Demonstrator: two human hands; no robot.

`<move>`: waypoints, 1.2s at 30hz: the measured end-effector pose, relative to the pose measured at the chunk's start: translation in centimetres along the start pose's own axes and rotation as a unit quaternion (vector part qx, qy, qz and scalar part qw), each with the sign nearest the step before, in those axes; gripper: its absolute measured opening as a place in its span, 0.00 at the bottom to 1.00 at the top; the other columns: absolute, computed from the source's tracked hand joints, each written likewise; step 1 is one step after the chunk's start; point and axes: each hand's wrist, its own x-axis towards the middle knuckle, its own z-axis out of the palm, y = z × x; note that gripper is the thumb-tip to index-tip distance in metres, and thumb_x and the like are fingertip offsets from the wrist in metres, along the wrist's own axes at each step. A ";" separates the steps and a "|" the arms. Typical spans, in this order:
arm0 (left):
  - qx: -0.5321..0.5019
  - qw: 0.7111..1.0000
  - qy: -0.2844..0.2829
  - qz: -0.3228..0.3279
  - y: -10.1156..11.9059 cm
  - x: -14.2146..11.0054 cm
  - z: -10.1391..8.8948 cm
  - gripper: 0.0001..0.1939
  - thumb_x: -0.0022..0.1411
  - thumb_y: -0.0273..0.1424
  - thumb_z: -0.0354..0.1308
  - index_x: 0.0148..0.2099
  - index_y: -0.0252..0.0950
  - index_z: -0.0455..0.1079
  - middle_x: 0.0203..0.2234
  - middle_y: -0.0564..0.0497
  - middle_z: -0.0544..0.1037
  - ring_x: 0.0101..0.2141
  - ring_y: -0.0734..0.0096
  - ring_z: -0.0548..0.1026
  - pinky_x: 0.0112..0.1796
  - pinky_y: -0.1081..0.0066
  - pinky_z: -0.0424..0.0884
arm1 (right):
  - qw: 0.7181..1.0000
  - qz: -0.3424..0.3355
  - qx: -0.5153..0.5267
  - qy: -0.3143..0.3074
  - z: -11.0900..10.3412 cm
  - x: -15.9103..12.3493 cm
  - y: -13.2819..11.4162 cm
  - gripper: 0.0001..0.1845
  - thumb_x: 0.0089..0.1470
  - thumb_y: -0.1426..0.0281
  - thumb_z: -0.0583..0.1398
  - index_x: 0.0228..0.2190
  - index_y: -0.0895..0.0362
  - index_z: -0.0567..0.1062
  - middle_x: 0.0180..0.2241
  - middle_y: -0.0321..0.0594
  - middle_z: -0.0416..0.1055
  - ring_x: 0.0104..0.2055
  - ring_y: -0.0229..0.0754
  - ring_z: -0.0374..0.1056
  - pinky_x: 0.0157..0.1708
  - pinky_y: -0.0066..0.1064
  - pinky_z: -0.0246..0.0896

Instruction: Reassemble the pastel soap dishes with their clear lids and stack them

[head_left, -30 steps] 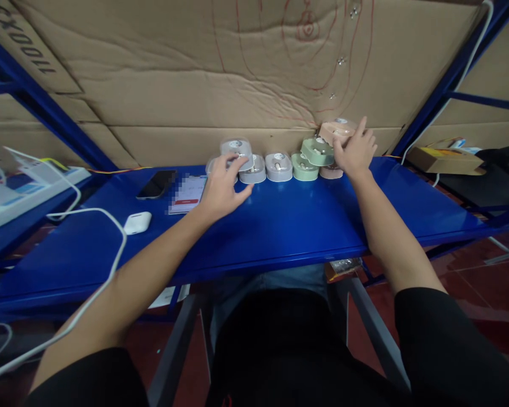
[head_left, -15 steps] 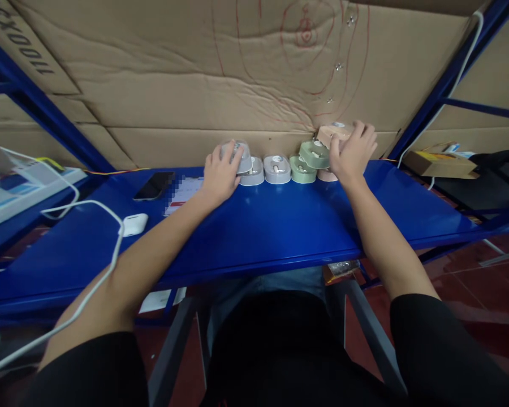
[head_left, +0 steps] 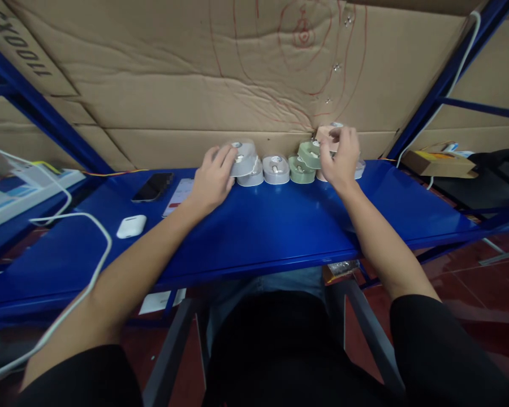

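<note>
Head view: the left hand (head_left: 214, 180) and the right hand (head_left: 341, 159) are well apart, each at one end of a row of round plastic cases on a blue steel shelf (head_left: 280, 237). The left hand's fingers lie over the top of a clear-lidded grey case (head_left: 244, 159), which sits tilted on the rim of a white case (head_left: 251, 176); whether that hand grips it, the view does not settle. The right hand's fingertips pinch a pink case (head_left: 327, 135), raised at the back of the row near the cardboard backing (head_left: 161, 85). Between the hands stand a grey case (head_left: 276, 170) and a green case (head_left: 302, 170), with a second green case (head_left: 309, 154) leaning on it. A pale case (head_left: 359, 168) shows just beside the right hand. Further left on the shelf lie a smartphone (head_left: 151, 187), a printed sheet (head_left: 178, 196) and a white earbud case (head_left: 131, 226), near a white cable (head_left: 97, 237)
</note>
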 end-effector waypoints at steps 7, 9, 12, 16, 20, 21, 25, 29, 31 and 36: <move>-0.168 0.965 0.004 0.201 2.4 -3.2 0.1 0.35 0.74 0.25 0.58 0.80 0.41 0.62 0.74 0.37 0.74 0.74 0.46 0.72 0.73 0.40 0.70 | 0.861 -0.119 0.314 -0.382 1.1 -2.0 -2.4 0.46 0.50 0.41 0.75 0.63 0.50 0.76 0.65 0.51 0.77 0.65 0.61 0.75 0.66 0.56 0.72; -0.186 0.954 -0.021 0.236 3.0 -3.6 0.5 0.35 0.73 0.22 0.58 0.79 0.40 0.62 0.74 0.37 0.73 0.74 0.47 0.72 0.72 0.41 0.72 | 0.820 -0.144 0.305 -0.463 1.0 -2.6 -3.2 0.51 0.45 0.44 0.79 0.65 0.50 0.77 0.67 0.50 0.77 0.68 0.62 0.74 0.70 0.57 0.68; -0.181 0.954 -0.047 0.232 3.5 -3.9 1.0 0.34 0.72 0.22 0.57 0.78 0.37 0.63 0.74 0.33 0.73 0.73 0.44 0.73 0.70 0.42 0.75 | 0.805 -0.156 0.277 -0.501 0.8 -3.4 -4.1 0.52 0.44 0.47 0.80 0.66 0.51 0.77 0.66 0.48 0.78 0.68 0.62 0.74 0.71 0.56 0.68; -0.197 0.963 -0.078 0.165 3.8 -3.8 1.0 0.39 0.69 0.30 0.65 0.79 0.35 0.60 0.75 0.28 0.69 0.74 0.36 0.71 0.70 0.39 0.75 | 0.821 -0.164 0.243 -0.490 1.0 -3.7 -4.4 0.52 0.44 0.46 0.80 0.66 0.50 0.77 0.66 0.48 0.79 0.66 0.63 0.76 0.69 0.57 0.70; -0.251 0.954 -0.137 0.089 4.2 -3.8 0.7 0.59 0.61 0.47 0.77 0.83 0.39 0.50 0.78 0.29 0.65 0.72 0.31 0.73 0.71 0.37 0.72 | 0.836 -0.198 0.218 -0.462 1.6 -4.2 -4.3 0.52 0.45 0.45 0.80 0.66 0.49 0.76 0.65 0.50 0.79 0.65 0.66 0.75 0.67 0.60 0.71; -0.262 0.951 -0.145 0.073 4.3 -3.8 0.7 0.61 0.60 0.50 0.77 0.84 0.39 0.49 0.78 0.29 0.66 0.72 0.31 0.73 0.70 0.36 0.72 | 0.840 -0.203 0.209 -0.458 1.8 -4.4 -4.3 0.53 0.45 0.45 0.80 0.67 0.50 0.76 0.64 0.51 0.79 0.65 0.66 0.75 0.66 0.61 0.71; -0.278 0.946 -0.159 0.041 4.5 -3.7 1.0 0.66 0.57 0.58 0.78 0.84 0.39 0.49 0.76 0.28 0.69 0.74 0.28 0.70 0.72 0.35 0.69 | 0.844 -0.211 0.175 -0.462 1.9 -5.3 -5.2 0.57 0.48 0.43 0.79 0.70 0.56 0.73 0.65 0.58 0.76 0.66 0.68 0.74 0.67 0.60 0.70; -0.278 0.945 -0.168 0.045 4.4 -3.6 1.5 0.68 0.55 0.61 0.79 0.84 0.39 0.50 0.76 0.28 0.69 0.74 0.28 0.70 0.72 0.35 0.69 | 0.842 -0.208 0.154 -0.474 1.5 -5.8 -6.1 0.56 0.48 0.43 0.79 0.70 0.54 0.73 0.66 0.56 0.74 0.66 0.69 0.72 0.66 0.60 0.71; -0.281 0.945 -0.160 0.056 4.2 -3.6 1.7 0.67 0.56 0.60 0.79 0.83 0.39 0.52 0.75 0.28 0.71 0.74 0.29 0.71 0.71 0.36 0.70 | 0.843 -0.202 0.154 -0.475 1.3 -5.8 -6.3 0.55 0.47 0.44 0.79 0.69 0.52 0.73 0.66 0.54 0.75 0.66 0.69 0.73 0.66 0.60 0.72; -0.282 0.945 -0.145 0.077 4.0 -3.5 1.7 0.63 0.57 0.58 0.80 0.82 0.40 0.55 0.74 0.29 0.72 0.72 0.31 0.73 0.70 0.38 0.71 | 0.843 -0.204 0.165 -0.469 1.6 -5.8 -6.2 0.56 0.46 0.44 0.80 0.70 0.50 0.73 0.66 0.53 0.75 0.67 0.69 0.72 0.66 0.61 0.72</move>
